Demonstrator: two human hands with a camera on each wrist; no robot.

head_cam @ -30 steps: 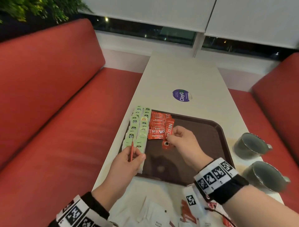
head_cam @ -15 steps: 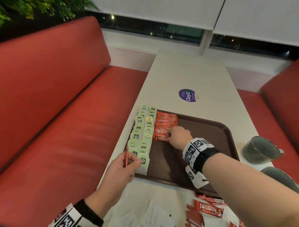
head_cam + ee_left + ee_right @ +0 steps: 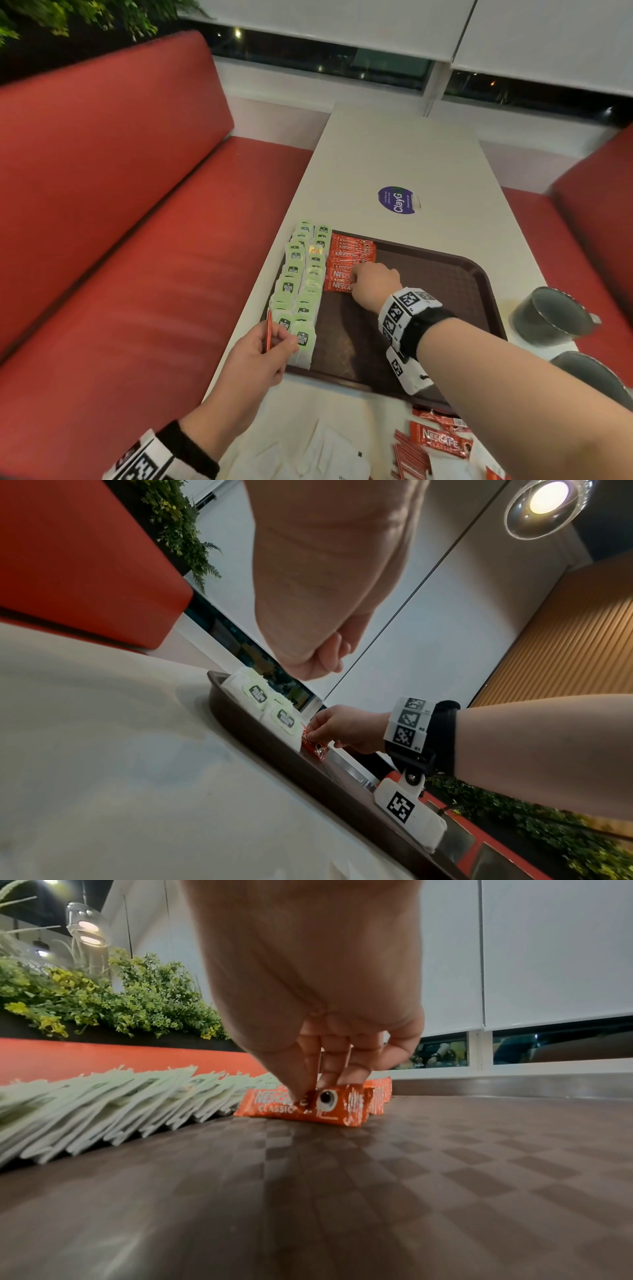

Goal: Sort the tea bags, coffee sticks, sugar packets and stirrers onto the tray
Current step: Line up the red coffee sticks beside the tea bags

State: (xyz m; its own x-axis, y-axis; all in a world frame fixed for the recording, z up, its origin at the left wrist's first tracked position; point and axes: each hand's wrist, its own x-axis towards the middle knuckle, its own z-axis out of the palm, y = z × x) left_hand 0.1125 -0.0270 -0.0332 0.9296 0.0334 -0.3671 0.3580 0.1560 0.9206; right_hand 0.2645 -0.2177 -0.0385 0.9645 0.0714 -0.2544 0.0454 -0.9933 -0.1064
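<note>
— What reads on the coffee stick (image 3: 304, 1106)?
— "NESCAFE CLASSIC", glossy red. It lies on the checkered brown tray (image 3: 445, 284) beside green-labelled tea bags (image 3: 303, 291).
— The right hand (image 3: 371, 282)?
— Fingertips (image 3: 329, 1074) pinching it from above.
— The left hand (image 3: 255, 359)?
— Curled around a thin red stirrer (image 3: 269, 329).

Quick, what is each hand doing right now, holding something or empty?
Left hand: closed, pinching a thin red stick beside the tea bags.
Right hand: closed, fingertips pinching a red coffee stick lying on the tray.
</note>
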